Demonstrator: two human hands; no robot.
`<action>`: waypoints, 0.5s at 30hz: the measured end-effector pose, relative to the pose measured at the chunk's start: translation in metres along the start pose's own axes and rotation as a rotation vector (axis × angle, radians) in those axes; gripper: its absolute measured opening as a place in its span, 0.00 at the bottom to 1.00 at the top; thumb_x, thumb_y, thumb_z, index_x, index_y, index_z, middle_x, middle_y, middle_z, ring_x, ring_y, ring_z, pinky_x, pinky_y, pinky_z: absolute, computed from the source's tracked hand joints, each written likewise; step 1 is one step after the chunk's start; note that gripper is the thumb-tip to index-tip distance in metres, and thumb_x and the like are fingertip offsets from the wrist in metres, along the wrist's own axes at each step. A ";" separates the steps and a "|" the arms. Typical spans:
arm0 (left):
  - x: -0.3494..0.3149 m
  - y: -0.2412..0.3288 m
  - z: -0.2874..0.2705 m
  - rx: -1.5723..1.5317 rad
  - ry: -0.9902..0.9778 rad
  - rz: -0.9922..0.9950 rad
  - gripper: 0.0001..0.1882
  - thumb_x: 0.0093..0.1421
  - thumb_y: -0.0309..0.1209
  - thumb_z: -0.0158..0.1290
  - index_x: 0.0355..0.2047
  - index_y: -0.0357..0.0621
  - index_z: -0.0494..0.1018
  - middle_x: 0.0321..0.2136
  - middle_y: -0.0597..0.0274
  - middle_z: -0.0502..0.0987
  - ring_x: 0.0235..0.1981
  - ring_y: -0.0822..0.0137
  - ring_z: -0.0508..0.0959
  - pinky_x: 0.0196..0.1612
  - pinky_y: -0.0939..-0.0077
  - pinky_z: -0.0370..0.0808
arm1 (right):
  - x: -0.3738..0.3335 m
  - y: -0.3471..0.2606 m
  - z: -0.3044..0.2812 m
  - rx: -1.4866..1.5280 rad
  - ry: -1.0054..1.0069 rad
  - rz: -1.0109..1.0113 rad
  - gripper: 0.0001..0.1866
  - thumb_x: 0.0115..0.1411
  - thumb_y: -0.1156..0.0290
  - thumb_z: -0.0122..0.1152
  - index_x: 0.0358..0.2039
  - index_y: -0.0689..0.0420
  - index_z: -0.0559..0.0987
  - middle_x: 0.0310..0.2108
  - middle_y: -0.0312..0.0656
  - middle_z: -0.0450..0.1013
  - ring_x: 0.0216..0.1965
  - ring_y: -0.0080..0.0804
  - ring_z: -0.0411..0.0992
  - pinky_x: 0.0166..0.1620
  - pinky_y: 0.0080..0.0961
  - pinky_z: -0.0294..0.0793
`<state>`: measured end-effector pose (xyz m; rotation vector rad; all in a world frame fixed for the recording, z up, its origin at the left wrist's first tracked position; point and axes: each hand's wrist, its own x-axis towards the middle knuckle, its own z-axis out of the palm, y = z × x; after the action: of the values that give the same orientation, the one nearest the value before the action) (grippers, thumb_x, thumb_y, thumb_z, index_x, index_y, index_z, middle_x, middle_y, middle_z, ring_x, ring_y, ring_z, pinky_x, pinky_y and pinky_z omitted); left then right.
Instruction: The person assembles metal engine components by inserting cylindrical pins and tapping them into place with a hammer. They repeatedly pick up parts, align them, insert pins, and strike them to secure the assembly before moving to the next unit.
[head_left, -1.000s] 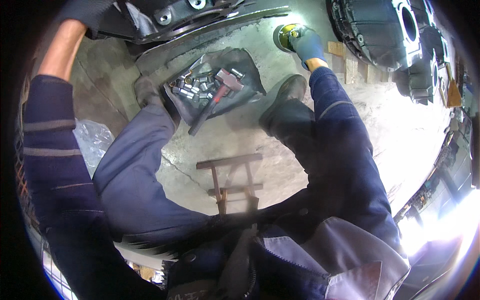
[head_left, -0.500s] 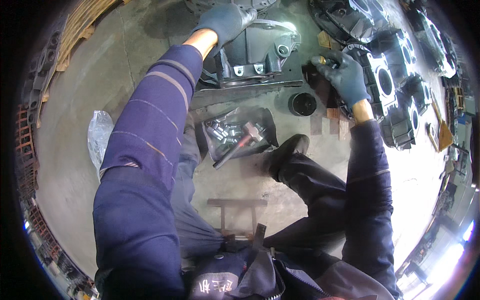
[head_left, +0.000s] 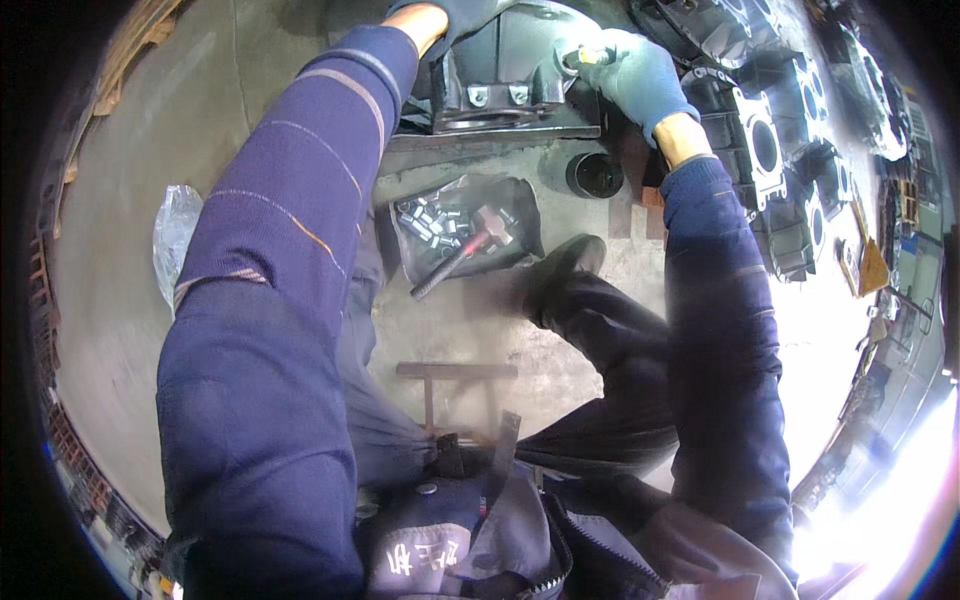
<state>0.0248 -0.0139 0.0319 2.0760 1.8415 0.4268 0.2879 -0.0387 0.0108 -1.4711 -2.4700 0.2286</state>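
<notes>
The left hand (head_left: 470,14) in dark grey glove lies at the dark grey metal casting (head_left: 510,62), far; I cannot tell its fingers, cut by the edge. The right hand (head_left: 635,80) in blue-grey glove grasps a small yellow piece (head_left: 592,55) at the casting's right. Grey concrete floor (head_left: 115,300) spreads left. Nearer, a black tray (head_left: 524,212) contains silver metal cylinders (head_left: 432,224) and a red-handled hammer (head_left: 466,249).

Left gloved hand (head_left: 474,13): partly cropped, fingers unclear
Right gloved hand (head_left: 638,80): fingers curled, pointing left
Forearms (head_left: 290,185): sleeved, stretched forward
</notes>
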 end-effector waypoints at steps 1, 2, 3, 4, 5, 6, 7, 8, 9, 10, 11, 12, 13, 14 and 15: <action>-0.001 0.000 -0.001 -0.031 -0.025 -0.051 0.24 0.70 0.50 0.44 0.48 0.47 0.82 0.47 0.40 0.81 0.50 0.43 0.81 0.53 0.52 0.76 | 0.002 -0.001 -0.001 -0.005 -0.021 0.015 0.16 0.59 0.55 0.70 0.41 0.52 0.84 0.35 0.51 0.81 0.36 0.54 0.79 0.41 0.40 0.79; -0.002 0.000 -0.003 -0.041 -0.039 -0.026 0.25 0.71 0.50 0.44 0.49 0.47 0.82 0.48 0.41 0.81 0.51 0.43 0.81 0.54 0.52 0.75 | 0.003 -0.002 -0.001 -0.010 -0.041 0.031 0.16 0.60 0.54 0.69 0.41 0.52 0.84 0.35 0.52 0.80 0.36 0.56 0.78 0.40 0.40 0.78; -0.002 0.001 -0.004 -0.051 -0.052 0.000 0.25 0.71 0.50 0.43 0.49 0.47 0.82 0.48 0.41 0.81 0.51 0.43 0.81 0.54 0.53 0.75 | 0.005 -0.004 -0.003 -0.013 -0.054 0.043 0.28 0.58 0.41 0.65 0.41 0.56 0.86 0.38 0.57 0.81 0.41 0.60 0.80 0.46 0.46 0.80; -0.003 0.001 -0.005 -0.061 -0.064 0.028 0.25 0.71 0.50 0.43 0.50 0.48 0.82 0.49 0.42 0.81 0.52 0.43 0.81 0.55 0.53 0.75 | 0.006 -0.005 -0.003 -0.043 -0.073 0.048 0.28 0.58 0.41 0.65 0.41 0.56 0.87 0.38 0.57 0.81 0.41 0.60 0.80 0.46 0.46 0.80; -0.003 0.002 -0.006 -0.059 -0.067 0.012 0.25 0.71 0.50 0.43 0.50 0.48 0.81 0.49 0.42 0.81 0.52 0.43 0.80 0.55 0.53 0.75 | 0.008 -0.006 -0.004 -0.057 -0.073 0.040 0.28 0.58 0.41 0.65 0.41 0.56 0.87 0.38 0.57 0.81 0.41 0.59 0.80 0.46 0.45 0.80; -0.003 0.003 -0.007 -0.056 -0.069 -0.002 0.25 0.71 0.50 0.42 0.51 0.48 0.81 0.49 0.43 0.81 0.52 0.43 0.80 0.56 0.53 0.75 | 0.009 -0.008 -0.004 -0.071 -0.071 0.032 0.28 0.58 0.41 0.65 0.41 0.56 0.87 0.39 0.57 0.81 0.41 0.59 0.80 0.46 0.45 0.80; -0.004 0.004 -0.007 -0.054 -0.072 -0.015 0.25 0.71 0.50 0.42 0.51 0.48 0.81 0.49 0.43 0.81 0.52 0.43 0.80 0.56 0.53 0.74 | 0.010 -0.008 -0.004 -0.082 -0.078 0.034 0.28 0.59 0.42 0.65 0.41 0.55 0.87 0.39 0.57 0.81 0.41 0.58 0.80 0.46 0.45 0.80; -0.004 0.004 -0.008 -0.047 -0.077 -0.021 0.25 0.71 0.50 0.42 0.51 0.48 0.81 0.49 0.43 0.81 0.53 0.43 0.80 0.56 0.53 0.74 | 0.011 -0.009 -0.004 -0.094 -0.085 0.036 0.27 0.59 0.42 0.64 0.41 0.55 0.87 0.39 0.57 0.81 0.41 0.58 0.80 0.46 0.45 0.80; -0.005 0.004 -0.009 -0.040 -0.082 -0.026 0.25 0.71 0.50 0.42 0.51 0.49 0.81 0.49 0.43 0.81 0.53 0.43 0.80 0.56 0.53 0.74 | 0.011 -0.008 -0.003 -0.103 -0.089 0.044 0.27 0.59 0.42 0.64 0.41 0.55 0.87 0.39 0.56 0.81 0.41 0.58 0.80 0.46 0.45 0.81; -0.005 0.005 -0.009 -0.033 -0.088 -0.030 0.25 0.71 0.50 0.42 0.51 0.49 0.81 0.50 0.43 0.81 0.53 0.43 0.80 0.56 0.53 0.74 | 0.011 -0.008 -0.002 -0.122 -0.086 0.016 0.25 0.59 0.45 0.65 0.42 0.54 0.86 0.38 0.55 0.81 0.40 0.58 0.80 0.45 0.44 0.80; -0.006 0.005 -0.009 -0.048 -0.078 -0.021 0.25 0.71 0.50 0.42 0.51 0.49 0.81 0.49 0.43 0.81 0.53 0.43 0.80 0.56 0.53 0.74 | 0.011 -0.008 -0.001 -0.139 -0.079 -0.007 0.23 0.59 0.47 0.67 0.43 0.54 0.85 0.38 0.54 0.81 0.39 0.57 0.80 0.43 0.44 0.80; -0.006 0.004 -0.009 -0.063 -0.068 -0.011 0.25 0.71 0.50 0.42 0.50 0.49 0.81 0.49 0.42 0.81 0.53 0.43 0.80 0.56 0.53 0.74 | 0.011 -0.007 0.000 -0.156 -0.076 -0.028 0.21 0.59 0.50 0.68 0.43 0.53 0.85 0.37 0.53 0.81 0.39 0.57 0.79 0.41 0.44 0.80; -0.006 0.004 -0.009 -0.079 -0.057 0.000 0.25 0.71 0.50 0.42 0.50 0.49 0.82 0.49 0.42 0.81 0.53 0.43 0.80 0.56 0.53 0.74 | 0.011 -0.007 0.001 -0.172 -0.075 -0.023 0.21 0.59 0.50 0.68 0.43 0.54 0.85 0.37 0.53 0.81 0.38 0.56 0.80 0.42 0.43 0.80; -0.006 0.004 -0.008 -0.070 -0.055 -0.009 0.25 0.71 0.50 0.42 0.50 0.49 0.82 0.49 0.42 0.81 0.53 0.43 0.80 0.56 0.53 0.75 | 0.011 -0.006 0.001 -0.186 -0.077 -0.018 0.21 0.59 0.51 0.68 0.43 0.54 0.85 0.37 0.53 0.82 0.38 0.56 0.80 0.42 0.43 0.81; -0.005 0.004 -0.008 -0.060 -0.054 -0.018 0.25 0.71 0.51 0.42 0.50 0.49 0.82 0.49 0.42 0.81 0.53 0.43 0.80 0.56 0.52 0.75 | 0.011 -0.007 0.002 -0.201 -0.096 -0.001 0.21 0.59 0.51 0.68 0.44 0.54 0.85 0.37 0.53 0.82 0.38 0.55 0.80 0.42 0.43 0.81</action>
<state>0.0242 -0.0194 0.0408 2.0104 1.7926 0.4127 0.2769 -0.0322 0.0126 -1.5704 -2.6361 0.0525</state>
